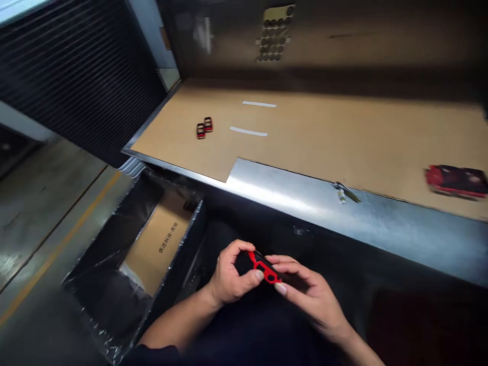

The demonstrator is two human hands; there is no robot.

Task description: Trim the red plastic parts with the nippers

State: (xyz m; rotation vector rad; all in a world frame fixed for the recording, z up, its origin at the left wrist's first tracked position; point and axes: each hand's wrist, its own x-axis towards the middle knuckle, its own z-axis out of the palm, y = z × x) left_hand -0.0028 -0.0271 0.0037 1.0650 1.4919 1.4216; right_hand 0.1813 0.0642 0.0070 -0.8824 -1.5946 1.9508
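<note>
A small red-and-black part [266, 270] is held up in both hands, close to the wearer's body and in front of the workbench's near edge, its flat red face with cut-out openings turned toward the viewer. The left hand [232, 278] pinches the part's left end, index fingertip at the upper corner and thumb pressed on the red face. The right hand [314, 295] has its thumb at the lower right corner and its fingers curled along the dark far side, a narrow grip around the same piece. Beyond the hands, the bench has a bare metal strip [282, 178] along its front, where a small tool [347, 193], blurred, lies beside the edge of a tan cardboard sheet [343, 132]. On that sheet, two small red-and-black pieces [201, 130] sit close together at left, near two white strips [248, 131]; a blurred red-and-black cluster [457, 181] lies far right. Behind rises a dark upright panel [362, 51] bearing a patch of round discs [271, 36]. At lower left, a bin lined with black plastic [107, 300] holds a printed cardboard box [152, 262]. Farther left are a black ribbed panel [76, 76] and a floor with a yellow line [63, 246].
</note>
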